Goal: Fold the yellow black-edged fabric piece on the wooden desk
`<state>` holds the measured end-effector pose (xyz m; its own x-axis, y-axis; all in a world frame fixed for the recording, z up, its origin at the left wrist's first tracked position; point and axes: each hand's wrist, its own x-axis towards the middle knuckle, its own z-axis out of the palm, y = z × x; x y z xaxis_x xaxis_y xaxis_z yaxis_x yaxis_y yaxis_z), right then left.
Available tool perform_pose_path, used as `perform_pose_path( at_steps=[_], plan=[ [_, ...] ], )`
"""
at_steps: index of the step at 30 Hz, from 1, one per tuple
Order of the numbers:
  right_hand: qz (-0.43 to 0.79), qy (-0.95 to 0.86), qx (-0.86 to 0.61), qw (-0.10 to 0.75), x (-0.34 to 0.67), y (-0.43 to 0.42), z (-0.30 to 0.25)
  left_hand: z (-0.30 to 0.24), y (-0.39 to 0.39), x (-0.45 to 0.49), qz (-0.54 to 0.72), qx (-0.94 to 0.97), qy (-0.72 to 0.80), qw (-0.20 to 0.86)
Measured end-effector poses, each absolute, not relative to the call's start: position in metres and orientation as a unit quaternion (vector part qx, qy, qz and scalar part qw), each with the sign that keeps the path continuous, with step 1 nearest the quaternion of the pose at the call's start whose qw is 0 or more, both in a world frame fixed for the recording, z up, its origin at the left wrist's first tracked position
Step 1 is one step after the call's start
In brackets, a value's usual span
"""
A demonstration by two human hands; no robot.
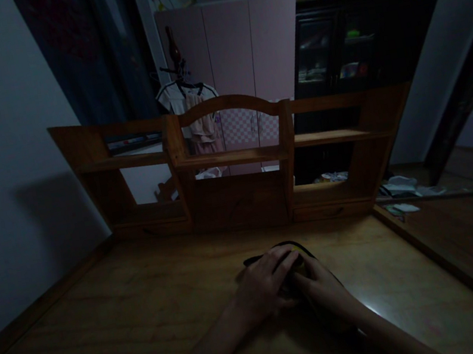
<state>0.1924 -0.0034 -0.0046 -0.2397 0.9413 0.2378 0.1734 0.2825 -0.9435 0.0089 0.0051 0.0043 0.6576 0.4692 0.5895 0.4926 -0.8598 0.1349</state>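
Both my hands rest together on a small dark object with a yellow patch [294, 247] lying on the wooden desk [128, 316]. My left hand [266, 284] lies over its left side, fingers curled on it. My right hand [320, 284] covers its right side, fingers pressed down on it. Most of the object is hidden under my hands, and the room is dim, so I cannot make out what it is.
A wooden shelf unit [233, 159] stands along the desk's far edge. Behind it are a pink wardrobe [237, 50], hanging clothes [191, 109] and a dark glass cabinet [342, 50]. Papers [402, 188] lie on the floor at right. A wall runs along the left.
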Motion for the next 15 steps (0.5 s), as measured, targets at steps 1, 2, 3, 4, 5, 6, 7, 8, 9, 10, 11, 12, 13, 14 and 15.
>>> perform_pose_path(
  at_steps=[1,2,3,4,5,6,7,8,9,10,11,12,13,14,15],
  plan=[
    [0.421,-0.661,-0.427,0.452,0.1929,-0.0028,-0.0060,0.0046,0.0051,0.0089,-0.314,-0.912,-0.265,0.007],
    [0.415,-0.660,-0.435,0.451,0.1934,-0.0022,-0.0077,0.0047,0.0052,0.0088,-0.310,-0.914,-0.262,-0.004],
    [0.410,-0.659,-0.444,0.447,0.1940,-0.0016,-0.0095,0.0045,0.0057,0.0086,-0.305,-0.917,-0.257,-0.013],
    [0.406,-0.660,-0.454,0.440,0.1947,-0.0009,-0.0114,0.0041,0.0064,0.0085,-0.301,-0.920,-0.251,-0.022],
    [0.399,-0.661,-0.464,0.434,0.1955,-0.0002,-0.0131,0.0034,0.0073,0.0083,-0.296,-0.922,-0.246,-0.031],
    [0.390,-0.661,-0.476,0.430,0.1962,0.0006,-0.0145,0.0025,0.0084,0.0082,-0.291,-0.925,-0.241,-0.040],
    [0.379,-0.660,-0.487,0.428,0.1970,0.0014,-0.0154,0.0017,0.0095,0.0080,-0.285,-0.927,-0.238,-0.050],
    [0.370,-0.660,-0.496,0.426,0.1978,0.0023,-0.0157,0.0010,0.0105,0.0079,-0.279,-0.929,-0.236,-0.059],
    [0.361,-0.662,-0.500,0.425,0.1985,0.0031,-0.0154,0.0005,0.0112,0.0077,-0.274,-0.930,-0.235,-0.068],
    [0.357,-0.669,-0.497,0.422,0.1992,0.0039,-0.0145,0.0002,0.0117,0.0075,-0.271,-0.931,-0.234,-0.075],
    [0.353,-0.677,-0.492,0.420,0.1998,0.0047,-0.0132,0.0003,0.0118,0.0073,-0.270,-0.930,-0.234,-0.081],
    [0.350,-0.685,-0.484,0.417,0.2003,0.0053,-0.0118,0.0006,0.0117,0.0071,-0.269,-0.930,-0.235,-0.084],
    [0.347,-0.691,-0.477,0.417,0.2007,0.0058,-0.0103,0.0011,0.0113,0.0068,-0.269,-0.930,-0.237,-0.086],
    [0.343,-0.694,-0.473,0.420,0.2010,0.0062,-0.0090,0.0015,0.0107,0.0066,-0.269,-0.929,-0.239,-0.087],
    [0.340,-0.695,-0.472,0.422,0.2013,0.0066,-0.0079,0.0018,0.0102,0.0063,-0.268,-0.928,-0.243,-0.086]
  ],
)
